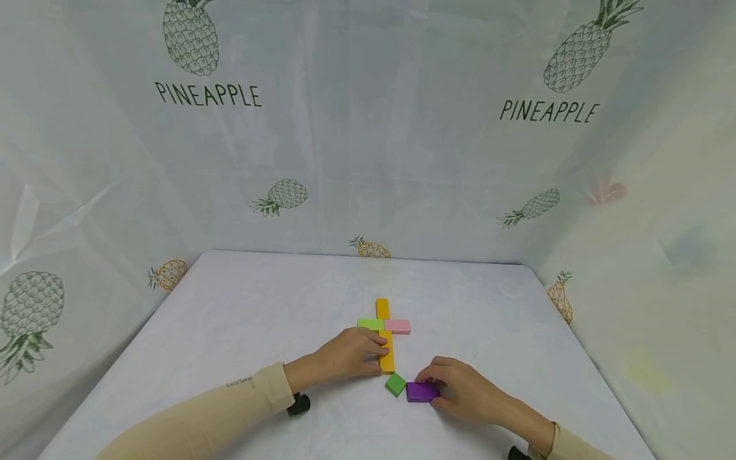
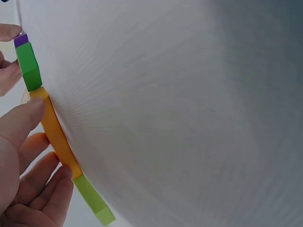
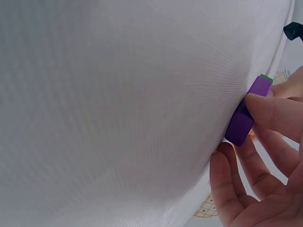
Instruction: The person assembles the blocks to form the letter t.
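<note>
Near the middle of the table, several coloured blocks lie in a cross shape. Its lower arm is a long yellow block [image 1: 387, 361], which my left hand [image 1: 352, 354] holds by thumb and curled fingers, as the left wrist view also shows. To the right, my right hand [image 1: 471, 393] pinches a purple block [image 1: 421, 392] between thumb and fingers; the block lies on the tabletop. A green block [image 1: 395, 384], turned at an angle, sits between the yellow and purple ones. In the right wrist view the thumb presses the near face of the purple block [image 3: 240, 124].
Above the left hand, a light green block [image 1: 370, 324] and a pink block [image 1: 397, 326] form the crossbar. Another yellow block [image 1: 382, 308] points away at the top. The white tabletop [image 1: 276, 287] meets a pineapple-print cloth [image 1: 379, 140] behind.
</note>
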Demonstrator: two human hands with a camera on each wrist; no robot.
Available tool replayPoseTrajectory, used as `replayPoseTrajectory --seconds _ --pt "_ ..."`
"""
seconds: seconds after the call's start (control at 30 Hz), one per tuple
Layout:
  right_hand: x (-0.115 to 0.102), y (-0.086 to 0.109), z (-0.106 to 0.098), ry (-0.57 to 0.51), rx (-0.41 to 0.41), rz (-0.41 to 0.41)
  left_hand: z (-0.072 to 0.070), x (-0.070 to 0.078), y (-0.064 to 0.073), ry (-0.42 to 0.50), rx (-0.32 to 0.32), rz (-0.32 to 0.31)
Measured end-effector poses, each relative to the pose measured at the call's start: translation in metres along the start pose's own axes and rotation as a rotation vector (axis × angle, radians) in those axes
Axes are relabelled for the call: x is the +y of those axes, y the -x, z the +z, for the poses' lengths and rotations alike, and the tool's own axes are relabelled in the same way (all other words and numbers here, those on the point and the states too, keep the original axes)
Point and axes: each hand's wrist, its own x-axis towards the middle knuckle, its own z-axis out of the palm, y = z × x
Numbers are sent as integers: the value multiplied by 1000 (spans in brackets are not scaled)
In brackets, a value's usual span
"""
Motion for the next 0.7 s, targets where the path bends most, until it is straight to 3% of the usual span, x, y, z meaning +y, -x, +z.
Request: replayPoseTrajectory --seconds 0.7 --pt "3 2 1 -44 3 3 1 -1 0 -31 -10 6"
